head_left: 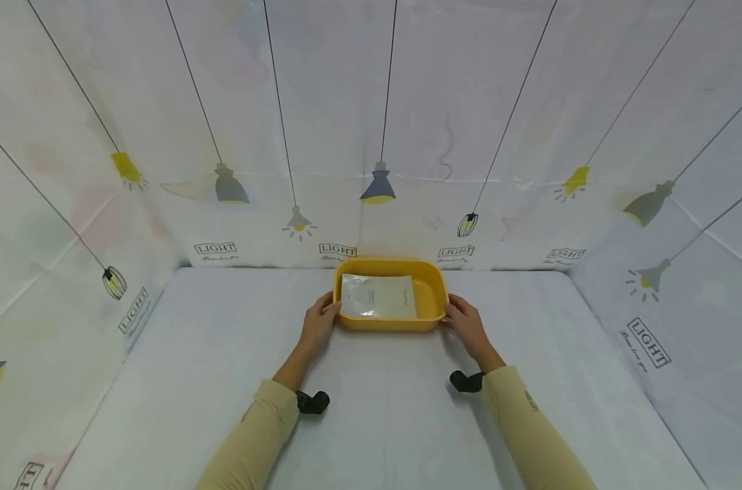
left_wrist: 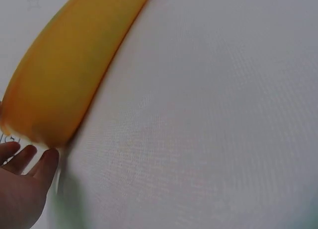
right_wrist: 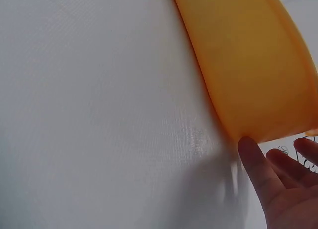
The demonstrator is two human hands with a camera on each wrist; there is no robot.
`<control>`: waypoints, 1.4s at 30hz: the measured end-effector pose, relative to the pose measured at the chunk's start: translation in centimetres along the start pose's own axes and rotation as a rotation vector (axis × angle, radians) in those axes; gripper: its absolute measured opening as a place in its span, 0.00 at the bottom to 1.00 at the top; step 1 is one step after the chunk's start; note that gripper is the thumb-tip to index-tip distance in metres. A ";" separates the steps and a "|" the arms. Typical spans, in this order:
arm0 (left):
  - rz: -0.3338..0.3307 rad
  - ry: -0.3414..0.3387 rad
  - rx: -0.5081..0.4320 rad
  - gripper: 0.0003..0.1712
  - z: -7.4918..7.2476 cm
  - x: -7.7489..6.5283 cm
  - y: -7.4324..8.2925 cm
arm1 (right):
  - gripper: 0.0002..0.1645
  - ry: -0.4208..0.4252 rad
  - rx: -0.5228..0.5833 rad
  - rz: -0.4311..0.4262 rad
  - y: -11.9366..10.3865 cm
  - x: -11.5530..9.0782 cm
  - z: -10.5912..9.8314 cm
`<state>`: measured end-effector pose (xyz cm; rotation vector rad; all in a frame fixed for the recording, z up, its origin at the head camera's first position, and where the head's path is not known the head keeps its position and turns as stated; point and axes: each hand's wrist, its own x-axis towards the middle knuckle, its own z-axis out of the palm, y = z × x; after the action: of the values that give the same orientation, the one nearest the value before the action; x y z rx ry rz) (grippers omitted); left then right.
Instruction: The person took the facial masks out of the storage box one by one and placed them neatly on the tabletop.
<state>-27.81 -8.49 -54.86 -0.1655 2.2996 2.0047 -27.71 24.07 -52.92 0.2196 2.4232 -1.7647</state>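
Note:
A yellow rectangular tray (head_left: 430,292) sits on the white cloth at the back of the table, close to the wall. Inside it, toward the left, lies a flat pale, shiny packet (head_left: 378,297) with small print. My left hand (head_left: 317,324) holds the tray's left end, its thumb (left_wrist: 48,162) at the lower corner. At the opposite end my right hand (head_left: 466,322) holds the tray in the same way, with the thumb (right_wrist: 254,159) against the corner. Both wrist views show the tray's outer side; part of each hand is cut off there.
White cloth (head_left: 383,408) covers the table. Behind the tray and at both sides hang white sheets (head_left: 322,122) printed with lamps and the word LIGHT. A dark wrist device (head_left: 312,402) is at the left cuff, another dark device (head_left: 466,381) at the right.

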 end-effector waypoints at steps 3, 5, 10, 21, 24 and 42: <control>0.014 0.010 0.010 0.30 0.1 0.1 0.2 | 0.30 -0.006 0.027 -0.003 -0.3 0.1 0.1; 0.016 0.018 0.005 0.29 0.2 0.1 0.4 | 0.30 -0.003 0.037 0.000 -0.4 0.1 0.2; 0.025 0.026 -0.014 0.29 0.3 0.0 0.5 | 0.30 0.020 0.026 0.017 -0.4 0.3 0.4; 0.017 0.025 0.002 0.29 -0.1 -0.6 0.0 | 0.29 0.033 0.054 0.027 0.0 -0.2 1.2; 0.011 0.031 0.008 0.29 -0.5 -0.7 0.0 | 0.28 0.035 0.052 0.020 -0.1 -0.5 1.7; -0.035 0.089 0.034 0.30 -4.9 -3.5 0.0 | 0.28 -0.002 0.046 -0.032 -1.2 -2.3 5.8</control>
<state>-24.30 -13.25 -53.71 -0.2965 2.3647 1.9789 -25.57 18.06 -53.08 0.1849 2.4003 -1.8344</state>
